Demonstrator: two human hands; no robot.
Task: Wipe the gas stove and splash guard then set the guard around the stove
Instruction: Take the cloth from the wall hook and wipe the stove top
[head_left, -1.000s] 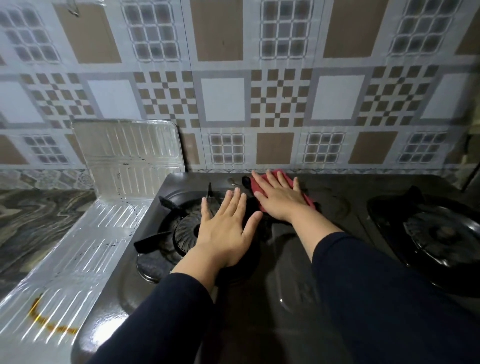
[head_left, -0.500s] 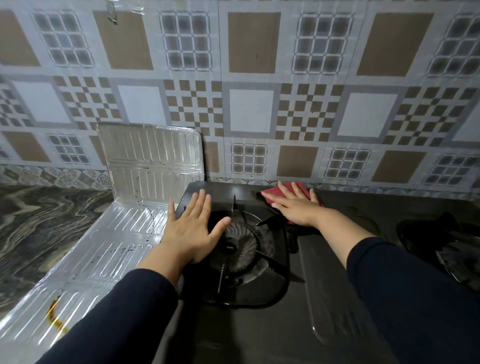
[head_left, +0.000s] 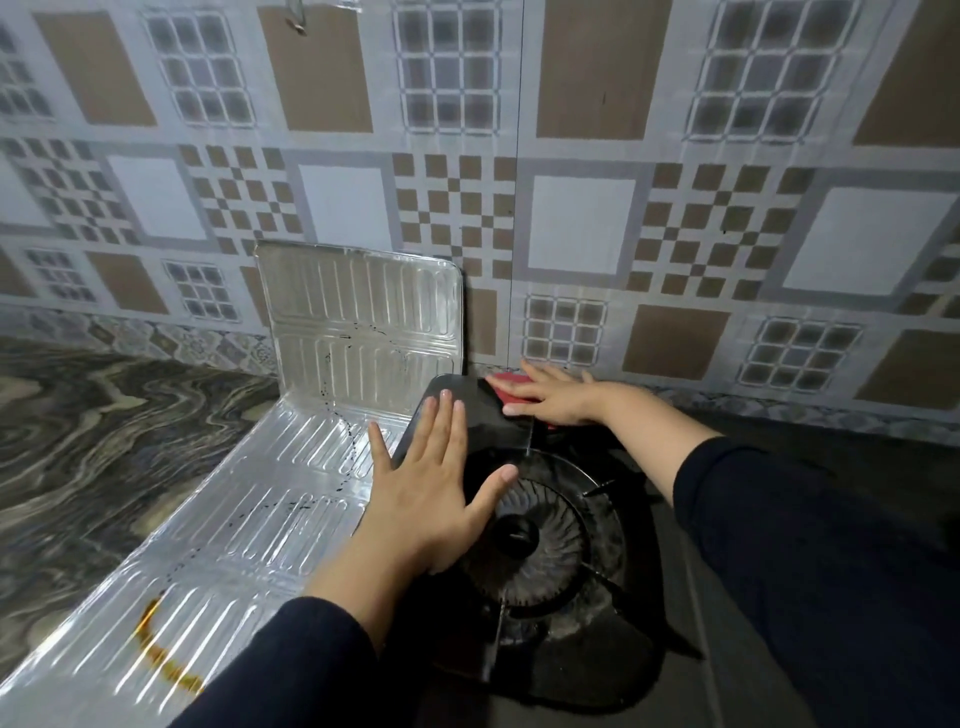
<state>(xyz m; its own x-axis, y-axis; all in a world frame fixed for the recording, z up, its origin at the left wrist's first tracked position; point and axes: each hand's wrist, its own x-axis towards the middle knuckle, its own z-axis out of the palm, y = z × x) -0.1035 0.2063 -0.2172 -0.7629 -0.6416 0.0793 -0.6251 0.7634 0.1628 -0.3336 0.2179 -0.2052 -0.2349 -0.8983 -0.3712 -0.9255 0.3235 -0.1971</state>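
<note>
A black gas stove (head_left: 649, 670) fills the lower right, with its left burner and pan support (head_left: 540, 540) in view. My left hand (head_left: 431, 493) lies flat with fingers spread on the stove's left edge, beside the burner. My right hand (head_left: 556, 397) presses a red cloth (head_left: 511, 387) onto the stove's back left corner near the wall; most of the cloth is hidden under the palm. A silver ribbed splash guard (head_left: 291, 478) lies left of the stove, one panel (head_left: 358, 327) standing against the wall, with dark specks and a brown stain (head_left: 161, 654).
A patterned tiled wall (head_left: 571, 208) runs along the back. A dark marbled countertop (head_left: 104, 441) spreads to the left of the guard. The stove's top continues to the right under my right sleeve (head_left: 831, 571).
My right hand has slid the red cloth left along the stove's back edge to its left corner. My left hand moved off the burner to the stove's left edge. The view shifted left.
</note>
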